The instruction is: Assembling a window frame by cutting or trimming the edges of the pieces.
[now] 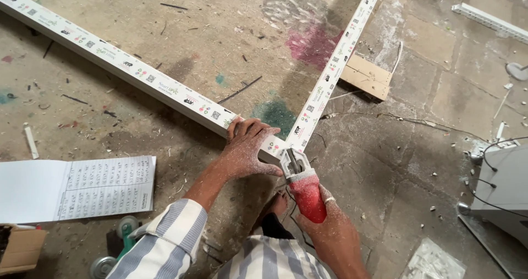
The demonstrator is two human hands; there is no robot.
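Note:
Two long white plastic frame profiles meet in a corner near the middle of the floor: one profile (pixel 126 64) runs up to the far left, the other (pixel 341 53) up to the right. My left hand (pixel 247 147), dusty, presses flat on the left profile just beside the corner joint. My right hand (pixel 330 224) grips a red-bodied power tool (pixel 305 194) whose grey metal head (pixel 292 161) sits against the corner joint. A ring is on one finger of my right hand.
An open notebook with handwritten rows (pixel 82 188) lies at the left. A cardboard box corner (pixel 19 249) and a green wheeled item (pixel 124 229) sit near it. A wooden block (pixel 367 76) lies beyond the right profile. A grey machine with cables (pixel 503 185) stands at right.

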